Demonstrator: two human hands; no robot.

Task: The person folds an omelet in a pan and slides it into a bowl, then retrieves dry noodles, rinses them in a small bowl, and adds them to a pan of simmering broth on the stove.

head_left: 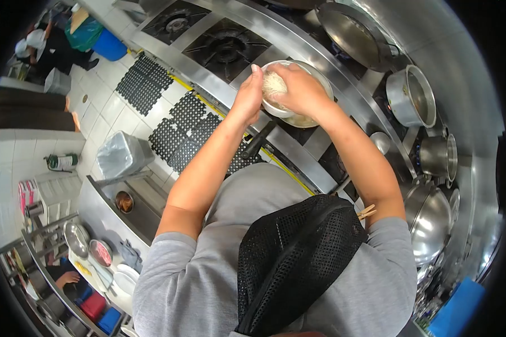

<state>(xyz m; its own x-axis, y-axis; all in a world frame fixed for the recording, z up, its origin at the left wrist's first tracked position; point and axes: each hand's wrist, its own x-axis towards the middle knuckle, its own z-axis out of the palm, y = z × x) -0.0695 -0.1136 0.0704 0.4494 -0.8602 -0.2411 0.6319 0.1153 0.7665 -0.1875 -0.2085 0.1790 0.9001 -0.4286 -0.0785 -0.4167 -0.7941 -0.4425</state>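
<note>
A pale bundle of thin strands, looking like noodles [274, 85], is between my hands over the stove. My right hand [299, 90] curls around the bundle from the right. At the left side of a white bowl [275, 111], my left hand [247, 98] grips the rim with its thumb up; the other fingers are mostly hidden. Under the bowl is a wider pan [302, 121] with pale contents. A black handle [258, 140] points from it towards my body.
Bare burners [226, 48] lie left of the pan. A wok [354, 36] and a metal pot [411, 95] stand at the back. Behind me are a lined bin [123, 154], perforated black mats [188, 132] and a counter with bowls [100, 253]. Another person [53, 45] is at upper left.
</note>
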